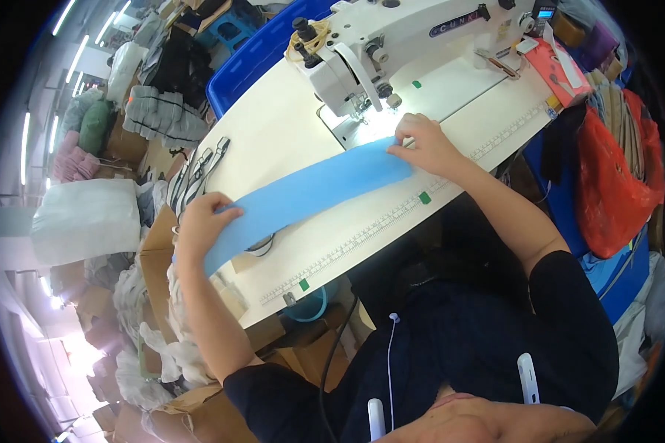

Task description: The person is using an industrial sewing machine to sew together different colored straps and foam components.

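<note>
A long light-blue fabric strip point(318, 190) stretches slantwise across the white sewing table point(273, 159). My left hand point(205, 221) grips it near its left end, thumb on top, and the strip hangs past the table's left edge there. At the strip's right end, my right hand point(425, 144) pinches the corner between thumb and fingers. That hand is just in front of the lit needle area of a white sewing machine point(347, 81). The strip lies apart from the presser foot, on the near side of it.
A printed ruler scale point(369, 232) runs along the table's front edge. Black-and-white straps point(199, 173) lie at the left end. Tweezers point(499, 65) rest by the machine's base. A red plastic bag point(617, 199) hangs at right; a blue bin point(236, 70) stands behind; wrapped bundles point(89, 221) crowd the left.
</note>
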`<state>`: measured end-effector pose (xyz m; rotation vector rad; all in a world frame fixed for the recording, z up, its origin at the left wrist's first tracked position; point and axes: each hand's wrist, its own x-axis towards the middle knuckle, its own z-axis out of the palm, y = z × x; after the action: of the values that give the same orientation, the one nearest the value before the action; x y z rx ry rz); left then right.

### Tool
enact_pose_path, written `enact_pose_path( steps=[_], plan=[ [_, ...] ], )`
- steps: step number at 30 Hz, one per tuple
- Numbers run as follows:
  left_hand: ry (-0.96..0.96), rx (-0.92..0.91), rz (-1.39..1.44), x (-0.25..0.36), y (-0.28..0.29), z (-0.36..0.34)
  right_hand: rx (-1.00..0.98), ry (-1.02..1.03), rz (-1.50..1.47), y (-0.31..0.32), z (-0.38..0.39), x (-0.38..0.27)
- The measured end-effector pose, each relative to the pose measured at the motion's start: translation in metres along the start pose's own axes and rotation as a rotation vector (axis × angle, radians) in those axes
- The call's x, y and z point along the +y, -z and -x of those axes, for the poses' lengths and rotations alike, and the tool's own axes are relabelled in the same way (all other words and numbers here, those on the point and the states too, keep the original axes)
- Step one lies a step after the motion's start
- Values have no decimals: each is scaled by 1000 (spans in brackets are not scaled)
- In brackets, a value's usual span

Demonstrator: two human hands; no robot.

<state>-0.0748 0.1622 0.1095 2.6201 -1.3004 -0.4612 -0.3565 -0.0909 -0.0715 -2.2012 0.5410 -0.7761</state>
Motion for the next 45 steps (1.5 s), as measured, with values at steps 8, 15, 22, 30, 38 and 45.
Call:
enact_pose_path(
  steps=[8, 15, 22, 30, 38, 45],
  plan=[
    [-246, 228, 132, 40, -88, -52, -16, -93, 172, -10, -3, 1],
    [-456, 63, 135, 128, -145, -68, -3, -82, 147, -10, -4, -3],
    [-301, -200, 118, 135, -149, -82, 24, -146, 39, -6, -1, -11],
    [-552, 17, 284, 126, -145, -71, -114, -41, -258, 2, 1, -1],
    [-320, -250, 377, 131, -127, -68, -143, -131, -467, 0, 4, -13],
    [-254, -269, 286, 131, -125, -64, -115, -139, -495, -6, 3, -8]
  ],
)
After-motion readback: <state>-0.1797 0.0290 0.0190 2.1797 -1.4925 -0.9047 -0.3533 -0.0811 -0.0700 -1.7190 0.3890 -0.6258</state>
